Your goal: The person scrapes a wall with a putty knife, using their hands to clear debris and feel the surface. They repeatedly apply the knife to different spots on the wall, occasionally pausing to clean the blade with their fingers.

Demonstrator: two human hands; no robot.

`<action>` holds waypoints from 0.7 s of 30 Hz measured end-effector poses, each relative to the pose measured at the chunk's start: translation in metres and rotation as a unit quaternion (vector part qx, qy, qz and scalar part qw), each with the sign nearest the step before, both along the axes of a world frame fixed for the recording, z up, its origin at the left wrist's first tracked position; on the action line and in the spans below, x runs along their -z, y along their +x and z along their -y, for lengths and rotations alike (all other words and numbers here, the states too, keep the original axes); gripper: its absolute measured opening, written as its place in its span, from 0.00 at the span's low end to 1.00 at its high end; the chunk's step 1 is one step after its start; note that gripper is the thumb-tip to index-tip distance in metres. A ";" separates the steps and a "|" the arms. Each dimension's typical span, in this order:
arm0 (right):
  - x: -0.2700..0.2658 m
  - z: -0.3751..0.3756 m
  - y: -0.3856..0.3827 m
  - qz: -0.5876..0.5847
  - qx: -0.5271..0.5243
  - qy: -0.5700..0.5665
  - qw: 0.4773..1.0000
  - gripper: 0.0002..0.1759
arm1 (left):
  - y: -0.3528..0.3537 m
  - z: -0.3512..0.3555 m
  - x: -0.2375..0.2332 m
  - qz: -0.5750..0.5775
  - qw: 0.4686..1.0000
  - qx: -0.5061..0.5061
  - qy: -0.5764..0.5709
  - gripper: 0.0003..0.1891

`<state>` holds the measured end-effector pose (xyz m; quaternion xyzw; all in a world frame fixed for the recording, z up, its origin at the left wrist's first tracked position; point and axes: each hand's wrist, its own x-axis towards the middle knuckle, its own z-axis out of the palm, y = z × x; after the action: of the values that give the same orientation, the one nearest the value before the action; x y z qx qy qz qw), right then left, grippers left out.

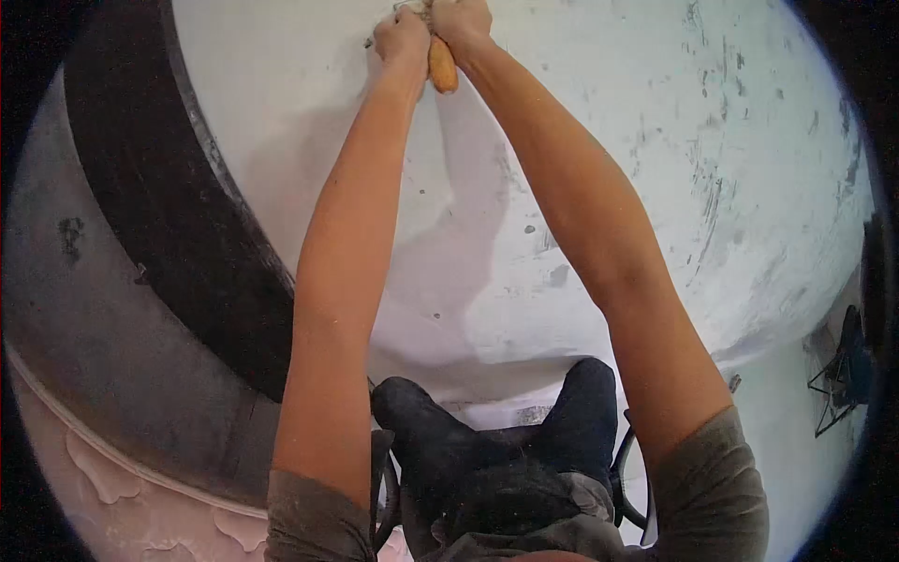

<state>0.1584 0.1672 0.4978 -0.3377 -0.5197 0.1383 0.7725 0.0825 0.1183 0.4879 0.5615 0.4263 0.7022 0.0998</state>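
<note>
At the top edge of the view, both my arms reach far forward over a white, scuffed surface (599, 112). My left hand (403, 37) is closed, its fingers curled on something pale and small that I cannot make out. Right beside it, my right hand (461, 23) is closed too, and what it grips is mostly hidden. An orange-brown wooden handle (442, 67) sticks out toward me between my two wrists, its rounded end hanging below my hands.
A wide black curved band (169, 169) runs along the left, with a grey surface (84, 272) beyond it. Pinkish, patterned flooring (122, 478) shows at the lower left. My dark-trousered legs (496, 459) are below, and a dark folding frame (843, 375) stands at the far right.
</note>
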 end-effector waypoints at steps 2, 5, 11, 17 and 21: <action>0.004 0.009 0.000 -0.003 -0.025 -0.010 1.000 0.23 | 0.003 0.001 0.010 0.013 1.000 -0.019 0.020 0.26; 0.004 0.022 0.004 -0.042 -0.081 -0.014 0.996 0.22 | 0.007 0.012 0.010 0.031 0.998 -0.001 0.055 0.23; 0.008 -0.014 0.003 -0.010 -0.096 0.029 0.995 0.19 | -0.005 -0.005 0.018 0.055 0.989 0.130 0.045 0.25; 0.012 -0.009 0.006 -0.007 -0.113 0.002 0.994 0.16 | -0.006 0.012 0.020 0.039 0.984 0.171 0.017 0.24; 0.012 -0.010 0.002 -0.048 -0.161 0.006 0.986 0.15 | -0.010 0.001 0.015 0.061 0.983 0.175 0.010 0.23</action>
<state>0.1603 0.1772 0.4856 -0.2384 -0.5302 0.2737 0.7662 0.0727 0.1169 0.4732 0.5844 0.3073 0.7113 0.2412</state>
